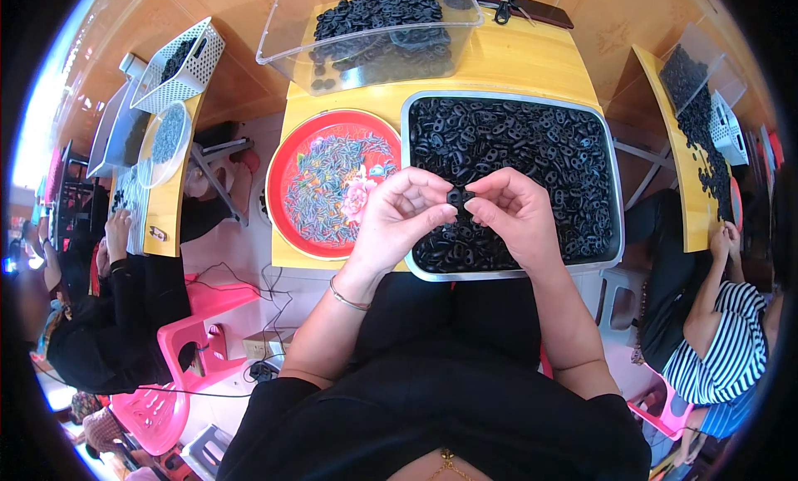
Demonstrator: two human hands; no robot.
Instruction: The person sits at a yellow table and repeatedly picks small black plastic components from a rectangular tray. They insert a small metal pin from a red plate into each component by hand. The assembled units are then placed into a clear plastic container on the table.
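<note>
Between the fingertips of both hands is a small black plastic piece with holes (456, 200), held above the near left part of a metal tray (617, 190). My left hand (405, 213) pinches its left side, and my right hand (514, 215) pinches its right side. Many similar loose black pieces (532, 140) fill the tray. To the left, partly behind my left hand, lies a round red tray (283, 149) with a flower pattern. Scattered across it are many small, slim metallic-looking parts (320, 207).
A clear plastic bin (291, 53) of black pieces stands at the table's back. Pliers (502, 12) lie beside it. Co-workers sit at side tables: a person in black (108, 315) at left, one in a striped top (723, 348) at right. A pink chair (179, 340) stands left.
</note>
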